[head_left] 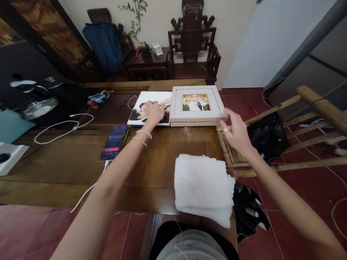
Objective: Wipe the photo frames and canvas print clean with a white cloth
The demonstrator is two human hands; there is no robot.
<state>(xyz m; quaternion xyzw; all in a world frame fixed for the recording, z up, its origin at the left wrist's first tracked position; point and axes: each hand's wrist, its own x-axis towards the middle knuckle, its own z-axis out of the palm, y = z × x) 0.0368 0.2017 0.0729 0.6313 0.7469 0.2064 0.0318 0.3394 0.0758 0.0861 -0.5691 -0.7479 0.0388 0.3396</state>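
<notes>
Left hand (153,112) flat on photo print (145,108) beside framed picture (195,104); right hand (236,133) spread open, empty, near frame's corner.

Cream wall (164,16) sitting behind a carved dark chair (192,38) and side table (147,64); red tiled floor (292,201) showing; bamboo chair (304,140) standing beside the wooden desk (63,168).

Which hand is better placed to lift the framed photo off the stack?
Probably right. The right hand hovers open just off the framed photo's near right corner. The left hand lies flat on the unframed print beside it.
</notes>
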